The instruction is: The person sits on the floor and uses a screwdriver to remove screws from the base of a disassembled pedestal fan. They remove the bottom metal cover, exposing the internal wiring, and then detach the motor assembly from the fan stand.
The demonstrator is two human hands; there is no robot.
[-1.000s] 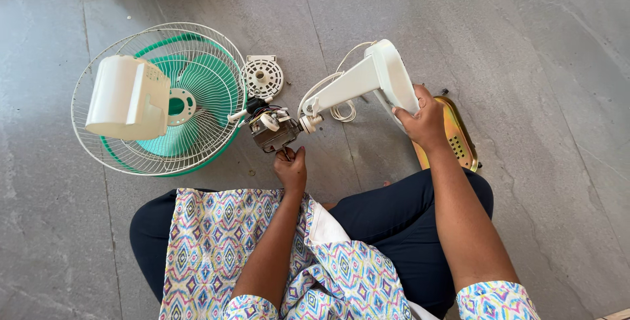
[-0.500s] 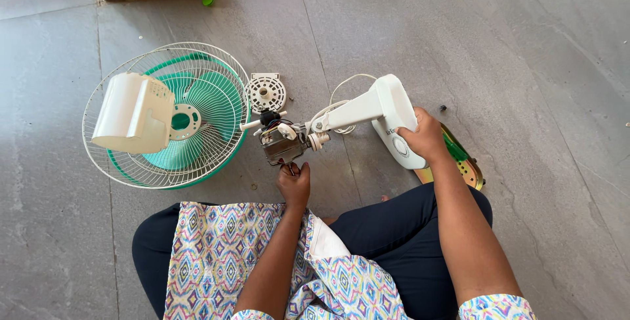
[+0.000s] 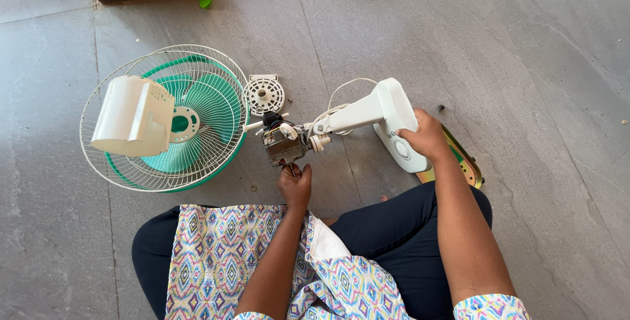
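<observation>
Fan motor (image 3: 283, 144) bared on its white stand (image 3: 377, 113), worked on over the floor.
Right hand (image 3: 425, 137) closes on the stand; left hand (image 3: 294, 183) pinches something small under the motor; steady grip seems wise.

White fan stand (image 3: 377, 111) held tilted above the floor; exposed metal motor (image 3: 283, 141) with wires at its end.

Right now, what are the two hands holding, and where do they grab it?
The right hand grips the white fan stand at its wide base end. The left hand pinches the underside of the bare motor; whether it holds a small tool there cannot be told.
</observation>
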